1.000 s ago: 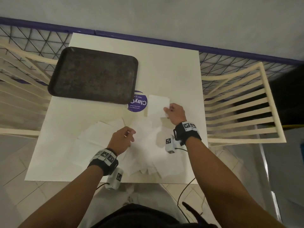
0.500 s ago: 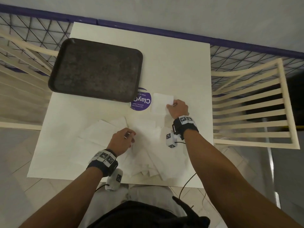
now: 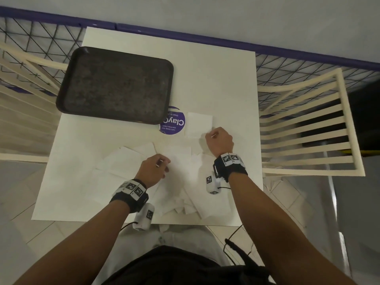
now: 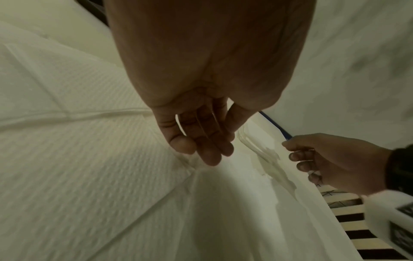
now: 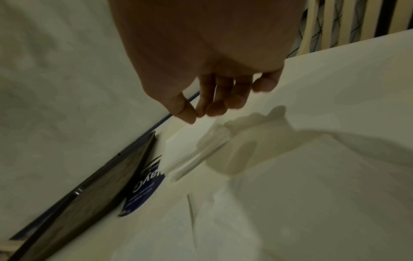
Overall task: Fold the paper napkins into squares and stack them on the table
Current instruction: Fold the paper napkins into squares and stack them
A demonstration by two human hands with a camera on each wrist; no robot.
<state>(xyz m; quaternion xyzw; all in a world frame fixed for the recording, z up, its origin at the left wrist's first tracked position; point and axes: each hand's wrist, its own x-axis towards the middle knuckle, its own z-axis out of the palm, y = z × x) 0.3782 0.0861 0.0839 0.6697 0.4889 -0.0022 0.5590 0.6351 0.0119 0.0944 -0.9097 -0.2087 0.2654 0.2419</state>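
Observation:
A folded napkin square (image 3: pixel 198 124) lies flat beside the purple sticker; it also shows in the right wrist view (image 5: pixel 190 146). My right hand (image 3: pixel 219 140) hovers at its near right corner with fingers loosely curled (image 5: pixel 214 107) and holds nothing. Several unfolded white napkins (image 3: pixel 127 161) lie scattered over the near half of the table. My left hand (image 3: pixel 154 169) is down on one of them. Its thumb and fingertips (image 4: pixel 208 155) come together on the creased napkin (image 4: pixel 89 141), which puckers under them.
A dark rectangular tray (image 3: pixel 115 85) sits at the table's far left, partly over a round purple sticker (image 3: pixel 173 123). The white table (image 3: pixel 216 79) has cream slatted chairs on the left (image 3: pixel 24 64) and right (image 3: pixel 308 136). A wall with a blue strip (image 3: pixel 185 36) runs behind.
My right hand has drawn back slightly from the folded square. The left hand has stayed on the loose napkin. The head camera has shifted.

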